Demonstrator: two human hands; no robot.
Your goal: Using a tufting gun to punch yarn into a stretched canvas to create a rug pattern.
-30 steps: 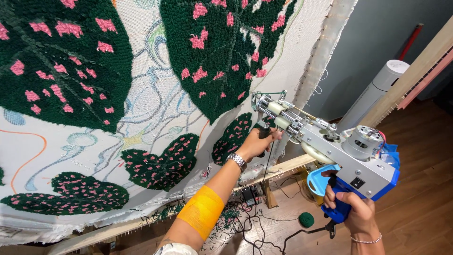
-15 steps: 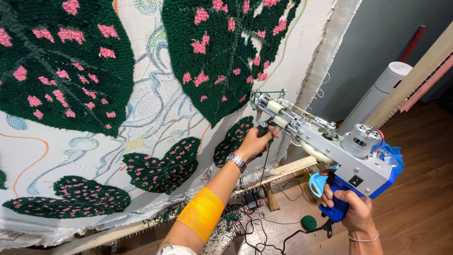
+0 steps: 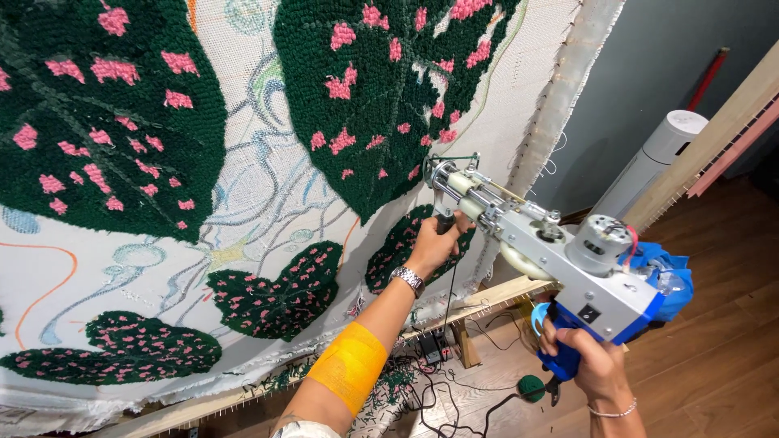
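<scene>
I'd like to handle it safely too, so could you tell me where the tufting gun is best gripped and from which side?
Grip the tufting gun at both handles, from below: the right hand wraps the blue rear grip, the left hand the black front handle. Both handles hang under the body, clear of the needle end and exposed motor.

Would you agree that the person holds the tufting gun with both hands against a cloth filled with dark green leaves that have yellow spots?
Not quite: the spots on the dark green leaves are pink, not yellow, as the head view shows. The rest holds: the left hand grips the front handle and the right hand the blue rear grip of the tufting gun, its tip at the cloth.
</scene>
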